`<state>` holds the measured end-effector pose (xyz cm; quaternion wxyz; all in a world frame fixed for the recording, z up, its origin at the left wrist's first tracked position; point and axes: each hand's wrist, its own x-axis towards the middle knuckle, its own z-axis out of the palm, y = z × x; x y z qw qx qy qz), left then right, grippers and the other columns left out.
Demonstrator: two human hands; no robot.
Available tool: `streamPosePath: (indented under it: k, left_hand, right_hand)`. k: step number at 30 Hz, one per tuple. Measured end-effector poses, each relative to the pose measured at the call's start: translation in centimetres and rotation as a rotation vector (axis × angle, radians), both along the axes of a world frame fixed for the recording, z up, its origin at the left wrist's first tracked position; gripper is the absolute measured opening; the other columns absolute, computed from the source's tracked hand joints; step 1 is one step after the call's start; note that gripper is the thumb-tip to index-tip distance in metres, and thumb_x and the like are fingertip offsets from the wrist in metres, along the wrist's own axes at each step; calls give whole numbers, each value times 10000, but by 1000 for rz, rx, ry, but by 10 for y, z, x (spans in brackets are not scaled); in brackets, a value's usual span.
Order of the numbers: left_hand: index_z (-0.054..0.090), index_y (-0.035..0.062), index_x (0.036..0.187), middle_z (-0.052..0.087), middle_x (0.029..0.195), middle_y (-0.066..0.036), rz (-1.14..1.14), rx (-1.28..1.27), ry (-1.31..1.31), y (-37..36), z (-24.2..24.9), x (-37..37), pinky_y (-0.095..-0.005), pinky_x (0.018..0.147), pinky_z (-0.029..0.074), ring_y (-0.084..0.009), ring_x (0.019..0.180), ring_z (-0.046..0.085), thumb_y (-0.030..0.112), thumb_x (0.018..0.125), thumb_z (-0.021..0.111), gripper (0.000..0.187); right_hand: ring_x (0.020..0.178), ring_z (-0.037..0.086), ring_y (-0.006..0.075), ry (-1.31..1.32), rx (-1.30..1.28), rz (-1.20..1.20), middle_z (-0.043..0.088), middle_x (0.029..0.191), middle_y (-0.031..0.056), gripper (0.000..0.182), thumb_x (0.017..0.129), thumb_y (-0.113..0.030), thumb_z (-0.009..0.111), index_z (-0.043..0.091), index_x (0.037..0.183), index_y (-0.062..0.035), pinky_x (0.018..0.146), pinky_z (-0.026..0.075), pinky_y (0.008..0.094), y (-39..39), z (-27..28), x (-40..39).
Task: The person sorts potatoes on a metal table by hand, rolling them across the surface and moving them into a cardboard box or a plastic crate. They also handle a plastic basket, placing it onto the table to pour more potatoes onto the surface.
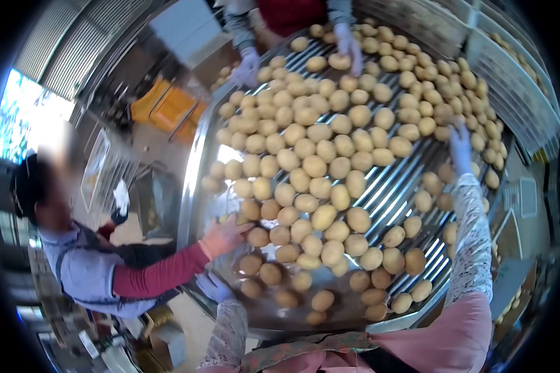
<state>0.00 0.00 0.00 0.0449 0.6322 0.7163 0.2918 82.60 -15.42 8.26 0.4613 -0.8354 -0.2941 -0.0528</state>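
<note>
Many oval, tan-brown, potato-like pieces [314, 166] cover a metal table [280, 321] with shiny rollers [386, 177]. My left hand [214, 287], in a lavender glove, rests at the table's near left rim, fingers stretched out and nothing in them. Stretched far to the right, my right hand [460, 149] wears a matching glove. Its fingers lie extended among the pieces heaped along the right side [445, 112], and nothing shows gripped in them. Patterned sleeve covers [471, 236] reach up both my forearms.
At the left, a person in a maroon sleeve [162, 272] reaches in with an orange-gloved hand [226, 237], close to my left hand. Across the table, another person's gloved hands [348, 48] touch the pieces. White plastic crates [504, 81] stand along the right; an orange crate [168, 110] is beyond.
</note>
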Motion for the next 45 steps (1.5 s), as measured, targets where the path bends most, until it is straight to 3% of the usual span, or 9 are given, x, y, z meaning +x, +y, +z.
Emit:
streamPosePath:
  k: [1, 5, 23, 29, 34, 37, 39, 40, 45]
  left_hand:
    - [569, -67, 1372, 538, 1455, -263, 49, -32, 49, -17, -9, 11, -537, 1170, 337, -465, 1371, 456, 309, 1047, 524, 498]
    - [538, -42, 1412, 559, 1448, -222, -26, 34, 122, 26, -3, -22, -518, 1196, 286, -407, 1389, 459, 287, 1062, 438, 491]
    - [576, -6, 1385, 577, 1432, -187, -49, 2, 100, 16, 9, 1, -520, 1207, 266, -385, 1376, 477, 303, 1044, 472, 472]
    - [563, 13, 1413, 587, 1421, -181, -63, -19, 84, 15, 15, 8, -515, 1213, 254, -352, 1363, 493, 339, 1063, 407, 504]
    - [509, 45, 1476, 529, 1497, -155, -63, -104, -35, 9, 7, 2, -528, 1218, 216, -442, 1438, 347, 398, 1042, 441, 564]
    - [478, 52, 1504, 497, 1533, -141, -56, -158, -67, 3, 16, 3, -534, 1213, 209, -491, 1466, 271, 446, 1021, 486, 623]
    - [468, 50, 1509, 491, 1538, -140, -69, -186, -47, 7, 24, 7, -535, 1212, 206, -492, 1469, 264, 455, 1016, 499, 639]
    - [468, 48, 1508, 481, 1547, -141, -47, -212, -37, 8, 26, 8, -539, 1211, 204, -493, 1473, 257, 464, 1012, 504, 648]
    - [444, 47, 1518, 440, 1577, -143, -44, -239, 54, 10, 16, 6, -553, 1210, 194, -493, 1489, 227, 485, 1011, 495, 671]
  right_hand:
    - [1433, 451, 308, -710, -604, 26, 444, 1561, 187, 422, 972, -29, 572, 571, 1394, -26, 1142, 419, 371, -49, -29, 84]
    - [1458, 405, 224, 479, 211, 137, 475, 1549, 118, 481, 1009, -225, 602, 545, 1467, -88, 1198, 319, 349, 78, 11, 15]
    - [1207, 585, 180, 709, 120, 872, 655, 1263, 94, 544, 844, -303, 784, 660, 1332, -95, 1060, 466, 345, 238, -13, -297]
    - [1257, 572, 286, 80, -257, 890, 653, 1290, 84, 484, 825, -370, 772, 701, 1263, -175, 1208, 231, 489, 169, 16, -460]
    - [1011, 672, 301, -5, -89, 1204, 714, 1067, 92, 275, 867, -290, 720, 729, 1106, -155, 855, 534, 422, 127, 38, -480]
    - [968, 657, 291, 184, -96, 767, 678, 1137, 136, 335, 829, -102, 739, 693, 1158, -62, 869, 543, 408, 123, 37, -375]
    - [1092, 628, 383, -726, -460, 181, 651, 1257, 150, 547, 869, -409, 676, 633, 1349, -150, 940, 484, 469, 121, 20, -302]
    - [1138, 611, 394, -498, -792, 41, 595, 1393, 131, 688, 896, -552, 621, 531, 1475, -190, 1038, 410, 527, 111, 9, -283]
    - [1387, 475, 439, -243, -715, 231, 488, 1525, 174, 658, 874, -620, 617, 544, 1470, -348, 1149, 335, 533, 151, -36, -360]
